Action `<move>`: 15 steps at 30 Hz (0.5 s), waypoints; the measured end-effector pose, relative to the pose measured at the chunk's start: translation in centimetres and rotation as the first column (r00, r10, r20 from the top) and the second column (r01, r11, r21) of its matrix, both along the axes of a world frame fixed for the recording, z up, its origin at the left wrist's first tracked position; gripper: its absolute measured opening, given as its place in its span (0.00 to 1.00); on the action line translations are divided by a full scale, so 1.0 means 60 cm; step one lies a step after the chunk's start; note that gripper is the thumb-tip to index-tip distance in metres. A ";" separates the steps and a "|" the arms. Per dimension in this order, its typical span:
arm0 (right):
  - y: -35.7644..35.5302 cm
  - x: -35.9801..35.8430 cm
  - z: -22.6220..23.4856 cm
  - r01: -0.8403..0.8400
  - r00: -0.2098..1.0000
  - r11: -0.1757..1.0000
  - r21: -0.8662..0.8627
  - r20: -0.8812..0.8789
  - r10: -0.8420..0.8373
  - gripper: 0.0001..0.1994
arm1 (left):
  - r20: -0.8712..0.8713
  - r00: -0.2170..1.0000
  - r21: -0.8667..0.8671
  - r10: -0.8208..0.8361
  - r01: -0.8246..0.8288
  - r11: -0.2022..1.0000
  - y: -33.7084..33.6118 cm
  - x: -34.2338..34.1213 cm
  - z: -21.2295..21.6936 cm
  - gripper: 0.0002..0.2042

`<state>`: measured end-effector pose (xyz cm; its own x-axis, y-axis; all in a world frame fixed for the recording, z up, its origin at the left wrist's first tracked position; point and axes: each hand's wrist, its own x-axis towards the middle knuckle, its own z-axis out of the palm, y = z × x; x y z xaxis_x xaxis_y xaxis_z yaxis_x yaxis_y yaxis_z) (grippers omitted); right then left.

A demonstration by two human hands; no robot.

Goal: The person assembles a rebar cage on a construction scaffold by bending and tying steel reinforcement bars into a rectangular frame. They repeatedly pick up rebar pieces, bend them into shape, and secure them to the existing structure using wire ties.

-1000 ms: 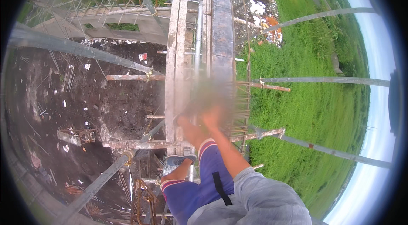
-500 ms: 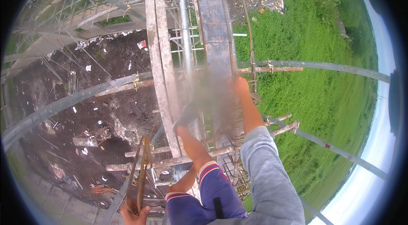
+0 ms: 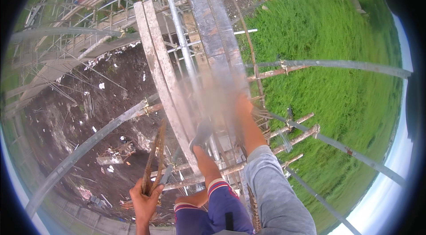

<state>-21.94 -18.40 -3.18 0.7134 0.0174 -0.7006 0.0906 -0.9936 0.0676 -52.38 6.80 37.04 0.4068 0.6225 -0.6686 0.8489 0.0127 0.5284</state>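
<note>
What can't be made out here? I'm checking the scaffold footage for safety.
Head view:
- Right hand: lost in a blurred patch over the plank; grip unreadable.
- Left hand: fingers wrap rusty bars; the wrist is cut by the lower edge.
- Foot: partly blurred; its support is unclear.
- Ground litter: too small to identify.

Bright, even overcast daylight, soft shadows, strong fisheye bending at the dark rim, blurred patch mid-frame

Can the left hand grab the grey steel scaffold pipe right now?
Probably not: the left hand is closed around rusty bent steel bars, and the grey steel scaffold pipe runs farther ahead, beside the pale wooden planks.
</note>
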 end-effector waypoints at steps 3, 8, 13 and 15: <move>-0.001 -0.002 0.003 -0.123 0.992 0.992 -0.031 -0.040 0.122 0.32 | 0.056 0.998 0.014 -0.007 0.006 1.000 -0.008 0.040 -0.012 0.15; -0.001 -0.003 -0.004 -0.055 0.998 0.998 0.019 -0.031 0.056 0.31 | 0.123 0.992 -0.030 0.034 -0.030 0.999 -0.066 0.076 -0.050 0.15; -0.001 -0.006 -0.019 -0.075 0.997 0.997 -0.003 0.003 0.075 0.28 | 0.131 0.970 -0.207 0.204 -0.175 0.963 -0.118 0.095 -0.067 0.18; -0.002 -0.006 -0.022 -0.037 0.999 0.999 0.008 0.014 0.037 0.29 | 0.118 0.960 -0.264 0.256 -0.218 0.939 -0.127 0.106 -0.067 0.16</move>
<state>-22.29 -18.52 -4.48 0.7219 0.0501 -0.6902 0.1267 -0.9901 0.0607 -46.04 -0.83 33.02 0.3737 0.5365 -0.7567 0.7177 0.3496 0.6022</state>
